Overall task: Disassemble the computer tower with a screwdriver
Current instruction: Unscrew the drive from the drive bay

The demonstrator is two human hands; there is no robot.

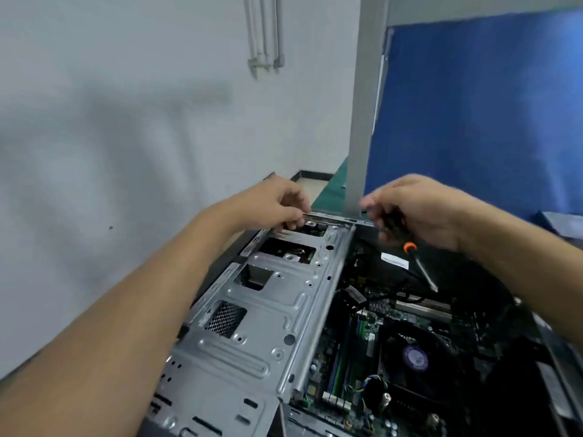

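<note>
open computer tower [315, 414] lies on its side on a green table [331, 190], its stamped grey metal drive cage [268, 326] beside a dark circuit board [372, 339]. left hand [277, 201] is nearer, its fingers pinching the cage's far rim. right hand [419, 209] grips a black, orange-collared screwdriver [410, 247], thin shaft slanting down and right, tip pointing away from that rim

Nothing legible in frame. White label [395, 260] on a black part inside the computer tower [268, 310], right of centre: has print, blurred to smudges. Round purple sticker [415, 357] on the fan [443, 375] hub, lower right: markings too soft to read. Small white sticker [369, 337] on the motherboard [316, 364] beside the memory slots [339, 357], lower centre: characters too small. Pale print [331, 423] along the board's near edge, bottom centre: unreadable.
</note>
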